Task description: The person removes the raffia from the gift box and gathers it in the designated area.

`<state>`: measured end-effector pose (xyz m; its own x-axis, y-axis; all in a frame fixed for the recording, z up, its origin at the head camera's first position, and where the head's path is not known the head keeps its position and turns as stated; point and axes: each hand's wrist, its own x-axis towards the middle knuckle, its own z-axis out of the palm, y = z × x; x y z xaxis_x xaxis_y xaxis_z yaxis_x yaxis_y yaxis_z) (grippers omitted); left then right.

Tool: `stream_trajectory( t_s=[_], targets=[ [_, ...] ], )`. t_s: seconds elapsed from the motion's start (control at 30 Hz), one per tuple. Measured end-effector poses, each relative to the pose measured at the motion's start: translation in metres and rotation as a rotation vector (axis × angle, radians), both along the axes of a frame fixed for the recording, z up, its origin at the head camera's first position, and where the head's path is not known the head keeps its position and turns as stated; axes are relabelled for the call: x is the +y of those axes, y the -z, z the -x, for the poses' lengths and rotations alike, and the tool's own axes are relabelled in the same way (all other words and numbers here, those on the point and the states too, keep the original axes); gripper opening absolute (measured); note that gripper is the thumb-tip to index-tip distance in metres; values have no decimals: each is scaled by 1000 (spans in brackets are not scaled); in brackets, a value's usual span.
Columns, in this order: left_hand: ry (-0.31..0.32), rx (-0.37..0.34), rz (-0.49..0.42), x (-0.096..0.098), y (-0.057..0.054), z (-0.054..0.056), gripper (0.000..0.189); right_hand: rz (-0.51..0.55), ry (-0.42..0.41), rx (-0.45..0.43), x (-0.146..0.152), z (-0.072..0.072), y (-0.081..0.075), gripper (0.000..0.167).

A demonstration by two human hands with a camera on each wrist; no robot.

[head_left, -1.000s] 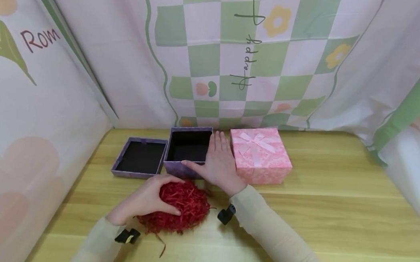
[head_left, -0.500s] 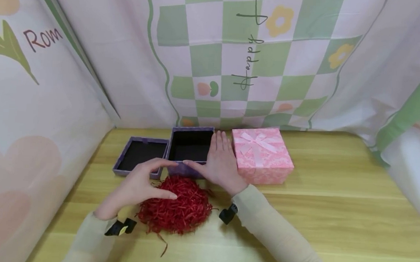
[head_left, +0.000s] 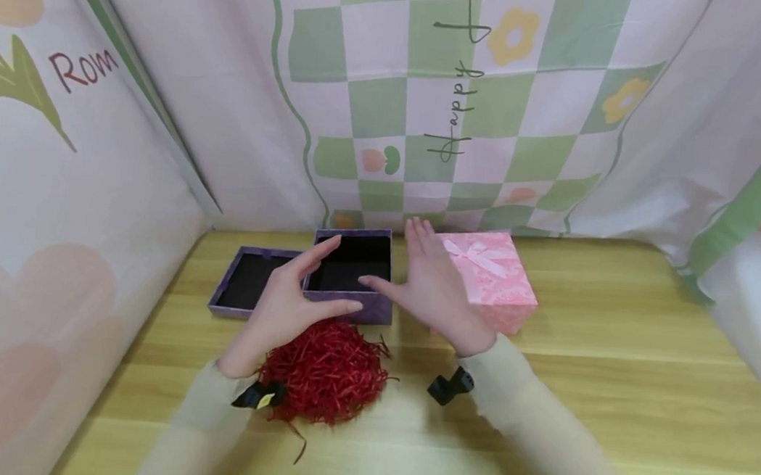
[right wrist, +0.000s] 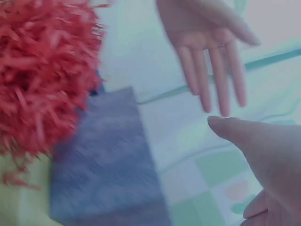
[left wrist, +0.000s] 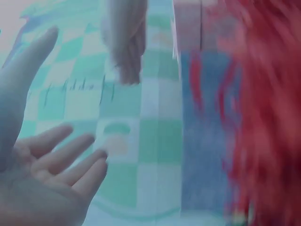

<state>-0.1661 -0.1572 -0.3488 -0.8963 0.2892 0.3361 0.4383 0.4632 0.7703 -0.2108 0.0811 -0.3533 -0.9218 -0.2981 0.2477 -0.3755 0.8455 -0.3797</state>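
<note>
Wood table (head_left: 621, 368), checkered curtain (head_left: 500, 107) behind, paper shreds (head_left: 329, 376) all red and tangly; your left hand (head_left: 288, 304) and right hand (head_left: 433, 284) spread, empty.

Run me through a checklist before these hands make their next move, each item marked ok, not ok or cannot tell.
1. Left hand and right hand free: ok, both are open and hold nothing.
2. Purple box open: ok, its black inside shows from above.
3. Shallow purple lid off the box: ok, it lies to the box's left, black inside up.
4. Red paper shreds in one tidy heap: not ok, a strand trails off the near side.
5. Right hand clear of the pink box: cannot tell, it overlaps that box in the head view.
</note>
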Motion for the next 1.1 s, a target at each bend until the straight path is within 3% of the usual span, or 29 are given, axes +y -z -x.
stream_trajectory(
  t_s=[0.17,0.4,0.63,0.83,1.1],
  targets=[
    [-20,-62,-92,34,-5,8,90,69,36,13,35,0,-16,122],
    [72,-81,-154,83,-7,18,97,177,117,-24,86,5,-23,117],
    [75,-164,-133,127,14,19,98,227,153,-80,127,10,-10,114],
    [60,-220,-90,144,38,22,109,245,157,-142,156,8,4,110],
    [79,-149,-126,155,62,34,112,266,100,-232,182,3,34,105]
  ],
)
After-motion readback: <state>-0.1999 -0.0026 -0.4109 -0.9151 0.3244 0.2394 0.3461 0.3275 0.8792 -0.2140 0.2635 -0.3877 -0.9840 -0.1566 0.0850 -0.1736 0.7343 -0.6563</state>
